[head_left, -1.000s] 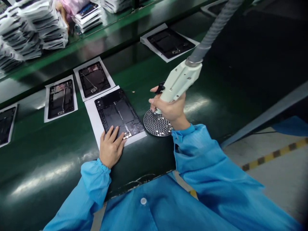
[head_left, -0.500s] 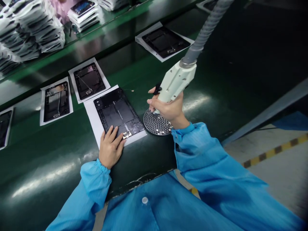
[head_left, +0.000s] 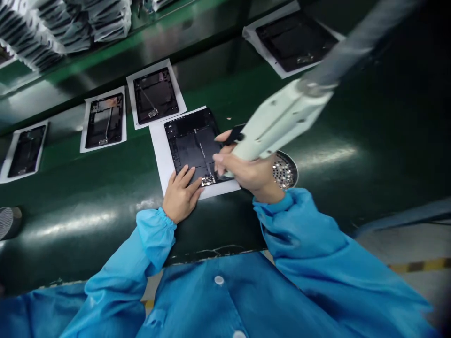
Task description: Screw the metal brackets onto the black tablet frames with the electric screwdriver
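Note:
A black tablet back frame (head_left: 192,141) lies on a white sheet (head_left: 158,150) on the green conveyor belt (head_left: 105,220). My left hand (head_left: 181,195) rests flat on the frame's near corner, fingers spread. My right hand (head_left: 248,171) is wrapped round a pale green powered screwdriver (head_left: 278,119) with a grey hose (head_left: 355,47); its tip is over the frame's near right edge. A round perforated screw tray (head_left: 287,171) sits just right of my right wrist.
More frames on white sheets lie along the belt: two (head_left: 155,94) (head_left: 104,119) at the back left, one (head_left: 26,150) far left, one (head_left: 294,40) at the back right. Stacks of bagged parts (head_left: 70,23) fill the far shelf. A round grey object (head_left: 9,221) sits at the left edge.
My right hand has carried the screwdriver left from the screw tray to the frame's near right edge. The view has shifted. My left hand stays on the frame.

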A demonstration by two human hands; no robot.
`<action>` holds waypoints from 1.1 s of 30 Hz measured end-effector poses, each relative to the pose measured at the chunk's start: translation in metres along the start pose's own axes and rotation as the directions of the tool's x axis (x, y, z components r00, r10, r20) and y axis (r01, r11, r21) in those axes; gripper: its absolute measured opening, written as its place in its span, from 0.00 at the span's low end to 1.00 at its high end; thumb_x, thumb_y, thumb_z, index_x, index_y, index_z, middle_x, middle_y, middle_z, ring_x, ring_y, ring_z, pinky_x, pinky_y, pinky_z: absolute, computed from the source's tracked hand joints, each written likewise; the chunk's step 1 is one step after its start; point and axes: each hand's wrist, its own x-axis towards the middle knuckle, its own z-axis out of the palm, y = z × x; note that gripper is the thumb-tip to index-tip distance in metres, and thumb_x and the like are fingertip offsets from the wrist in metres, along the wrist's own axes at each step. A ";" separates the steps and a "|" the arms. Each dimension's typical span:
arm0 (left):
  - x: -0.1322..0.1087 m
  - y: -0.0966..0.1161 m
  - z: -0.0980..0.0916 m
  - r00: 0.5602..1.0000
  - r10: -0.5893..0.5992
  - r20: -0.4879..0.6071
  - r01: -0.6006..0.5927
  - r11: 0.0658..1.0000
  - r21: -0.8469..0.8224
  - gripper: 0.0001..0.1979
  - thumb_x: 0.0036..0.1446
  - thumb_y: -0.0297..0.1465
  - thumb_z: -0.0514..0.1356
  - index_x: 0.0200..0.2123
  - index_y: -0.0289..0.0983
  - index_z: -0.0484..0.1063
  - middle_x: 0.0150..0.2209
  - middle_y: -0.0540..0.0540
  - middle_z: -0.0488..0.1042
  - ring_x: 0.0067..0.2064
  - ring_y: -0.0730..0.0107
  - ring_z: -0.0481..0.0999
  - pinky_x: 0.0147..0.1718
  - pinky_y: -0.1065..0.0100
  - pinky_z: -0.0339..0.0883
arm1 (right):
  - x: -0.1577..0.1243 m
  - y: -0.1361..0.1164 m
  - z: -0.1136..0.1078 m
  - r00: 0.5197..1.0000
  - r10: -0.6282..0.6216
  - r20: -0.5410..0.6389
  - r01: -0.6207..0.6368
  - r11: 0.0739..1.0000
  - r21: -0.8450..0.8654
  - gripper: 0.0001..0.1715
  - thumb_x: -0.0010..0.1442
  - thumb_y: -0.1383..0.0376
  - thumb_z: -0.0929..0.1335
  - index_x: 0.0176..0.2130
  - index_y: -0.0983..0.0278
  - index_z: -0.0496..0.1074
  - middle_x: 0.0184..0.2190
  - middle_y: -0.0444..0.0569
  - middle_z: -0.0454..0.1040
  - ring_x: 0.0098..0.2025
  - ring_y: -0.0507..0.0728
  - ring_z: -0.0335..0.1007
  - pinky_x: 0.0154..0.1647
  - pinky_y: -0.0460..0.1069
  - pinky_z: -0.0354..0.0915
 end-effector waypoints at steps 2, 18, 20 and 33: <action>0.000 0.000 -0.001 1.000 0.015 0.009 -0.015 1.000 -0.018 0.17 0.65 0.36 0.53 0.51 0.36 0.74 0.60 0.35 0.68 0.65 0.48 0.60 0.60 0.43 0.57 | -0.003 0.006 0.014 0.999 0.005 0.048 -0.003 0.999 -0.032 0.13 0.49 0.67 0.73 0.37 0.64 0.70 0.18 0.38 0.69 0.19 0.50 0.66 0.29 0.50 0.71; -0.003 -0.006 -0.003 0.990 0.062 -0.125 -0.073 0.993 -0.092 0.15 0.61 0.40 0.58 0.40 0.34 0.76 0.48 0.38 0.75 0.58 0.52 0.68 0.53 0.52 0.65 | -0.015 0.022 0.019 0.970 0.064 0.235 -0.030 0.989 -0.148 0.12 0.51 0.66 0.69 0.37 0.65 0.67 0.19 0.38 0.65 0.22 0.50 0.65 0.36 0.50 0.70; -0.002 -0.006 -0.005 0.991 0.058 -0.124 -0.069 0.994 -0.084 0.14 0.61 0.40 0.59 0.37 0.35 0.77 0.44 0.40 0.76 0.53 0.55 0.70 0.49 0.55 0.66 | -0.016 0.022 0.020 0.967 0.080 0.240 -0.044 0.987 -0.151 0.12 0.52 0.66 0.69 0.38 0.64 0.66 0.19 0.37 0.65 0.21 0.50 0.66 0.33 0.49 0.68; -0.009 0.002 -0.036 0.956 -0.264 -0.124 0.270 0.962 0.032 0.20 0.57 0.48 0.60 0.30 0.35 0.75 0.33 0.42 0.75 0.37 0.61 0.73 0.35 0.62 0.64 | -0.006 0.008 -0.003 0.996 -0.089 0.006 0.089 0.996 0.008 0.13 0.53 0.68 0.73 0.40 0.61 0.69 0.16 0.38 0.68 0.17 0.50 0.65 0.23 0.49 0.67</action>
